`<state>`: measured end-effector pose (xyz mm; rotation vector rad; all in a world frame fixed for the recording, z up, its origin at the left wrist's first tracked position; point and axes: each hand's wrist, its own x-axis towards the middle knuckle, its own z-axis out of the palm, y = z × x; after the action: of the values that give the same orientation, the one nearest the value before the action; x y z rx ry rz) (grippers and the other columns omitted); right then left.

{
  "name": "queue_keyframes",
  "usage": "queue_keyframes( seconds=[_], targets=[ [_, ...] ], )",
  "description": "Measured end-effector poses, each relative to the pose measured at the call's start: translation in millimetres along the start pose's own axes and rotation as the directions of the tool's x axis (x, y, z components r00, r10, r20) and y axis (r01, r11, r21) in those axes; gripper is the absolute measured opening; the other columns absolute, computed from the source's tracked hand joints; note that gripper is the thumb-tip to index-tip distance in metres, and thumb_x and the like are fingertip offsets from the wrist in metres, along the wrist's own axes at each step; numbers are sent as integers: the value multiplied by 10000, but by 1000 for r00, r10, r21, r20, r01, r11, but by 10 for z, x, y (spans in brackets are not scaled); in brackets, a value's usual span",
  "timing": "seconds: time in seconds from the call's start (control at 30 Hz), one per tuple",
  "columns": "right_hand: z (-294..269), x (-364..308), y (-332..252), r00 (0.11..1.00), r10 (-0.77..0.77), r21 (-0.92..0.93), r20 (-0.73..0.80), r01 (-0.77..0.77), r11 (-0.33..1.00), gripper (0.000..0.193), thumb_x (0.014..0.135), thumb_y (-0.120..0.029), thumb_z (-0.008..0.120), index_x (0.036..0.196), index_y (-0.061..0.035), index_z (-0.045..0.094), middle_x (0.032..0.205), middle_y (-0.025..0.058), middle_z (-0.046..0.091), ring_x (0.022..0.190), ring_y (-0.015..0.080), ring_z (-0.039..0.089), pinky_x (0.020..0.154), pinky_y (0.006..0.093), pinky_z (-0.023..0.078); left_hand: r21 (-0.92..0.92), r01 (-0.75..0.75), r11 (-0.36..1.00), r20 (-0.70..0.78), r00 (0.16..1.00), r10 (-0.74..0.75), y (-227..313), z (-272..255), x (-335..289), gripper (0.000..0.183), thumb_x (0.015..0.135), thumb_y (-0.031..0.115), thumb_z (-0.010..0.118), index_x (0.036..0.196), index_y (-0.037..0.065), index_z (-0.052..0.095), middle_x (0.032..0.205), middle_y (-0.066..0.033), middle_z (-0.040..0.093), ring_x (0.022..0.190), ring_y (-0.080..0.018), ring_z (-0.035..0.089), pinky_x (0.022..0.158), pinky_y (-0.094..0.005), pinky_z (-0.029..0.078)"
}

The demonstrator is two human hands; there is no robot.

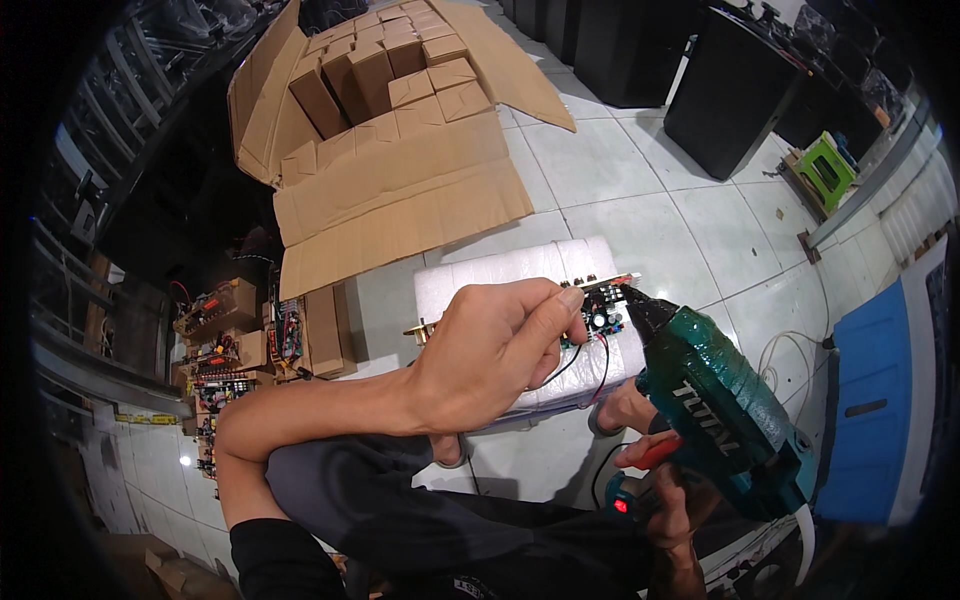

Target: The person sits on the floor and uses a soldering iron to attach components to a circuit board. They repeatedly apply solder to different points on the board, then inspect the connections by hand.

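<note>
One glue gun [722,400] points at the board edge [616,298] (open tiles [700,225] beyond).

Large pale lettering [712,416] runs along the green glue gun [738,395] at four o'clock; tiny, unclear print [469,587] marks dark clothing [450,530] at six.

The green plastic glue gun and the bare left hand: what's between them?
In the head view, a small, dark, crowded circuit board shows between the green plastic glue gun and the bare left hand.
</note>
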<state>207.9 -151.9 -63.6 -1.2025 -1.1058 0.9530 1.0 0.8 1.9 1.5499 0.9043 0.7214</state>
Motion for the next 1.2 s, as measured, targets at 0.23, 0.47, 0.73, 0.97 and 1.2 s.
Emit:
queue_keyframes(
  seconds=[0.23,0.47,0.73,0.97,1.2],
  targets=[
    [8,30,-86,999,37,-51,27,-35,998,187,870,-15,534,963,15,694,926,91,701,886,198,645,826,325,497,31,-13,999,-19,1000,13,-57,6,-7,398,1057,288,469,893,-22,656,540,-4,513,505,-72,433,507,-288,372],
    [-6,-16,-66,993,120,42,1,-120,992,183,880,-25,539,935,14,709,907,86,698,875,192,650,816,316,493,28,-4,1000,20,1000,3,-4,2,-12,342,1072,200,453,924,-50,633,587,-10,508,554,-53,434,531,-229,355],
    [-47,-25,11,999,34,-1,19,-34,999,200,891,0,542,1025,18,690,933,83,703,905,190,655,837,306,491,84,-56,995,12,998,55,-13,-1,-12,325,1071,189,453,934,-43,633,589,-5,514,562,-51,437,534,-228,360],
    [-8,-40,-41,998,66,-24,-17,-67,997,220,874,-74,547,1006,12,702,911,85,710,898,211,653,861,336,489,122,-93,988,-6,996,94,-14,4,-9,301,1063,176,477,932,-42,639,593,-2,521,567,-50,447,533,-231,362],
    [-46,13,-5,999,31,4,7,-31,1000,230,839,-59,547,990,34,694,904,115,709,888,220,653,879,369,491,152,-100,983,-9,995,103,-2,10,-21,246,1045,136,509,956,-48,646,611,0,526,588,-53,461,544,-239,372]
  ],
)
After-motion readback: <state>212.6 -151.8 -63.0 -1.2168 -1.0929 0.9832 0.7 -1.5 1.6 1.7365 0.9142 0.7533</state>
